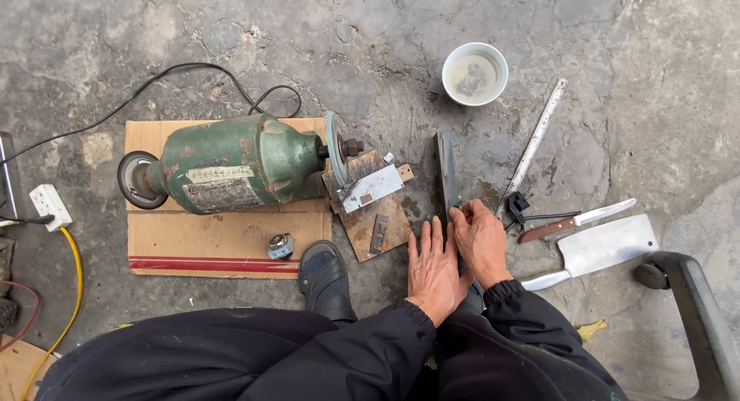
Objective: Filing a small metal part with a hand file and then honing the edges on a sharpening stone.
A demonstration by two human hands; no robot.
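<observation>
A long dark sharpening stone [446, 170] lies on the concrete floor, running away from me. My left hand [432, 268] lies flat with fingers spread beside its near end. My right hand [482, 243] presses down on the stone's near end, fingertips on a small dark thing there that I cannot make out. Both arms wear dark sleeves. To the right lie a cleaver [597, 251] and a narrow knife with a brown handle [576, 220].
A green bench grinder [231, 166] sits on cardboard [216, 243] at left, its cord running back. A white bowl of cloudy water [475, 73] stands at the back. A metal rod [533, 143], a power strip [50, 206], my black shoe [324, 278] and a chair arm [694, 308] are around.
</observation>
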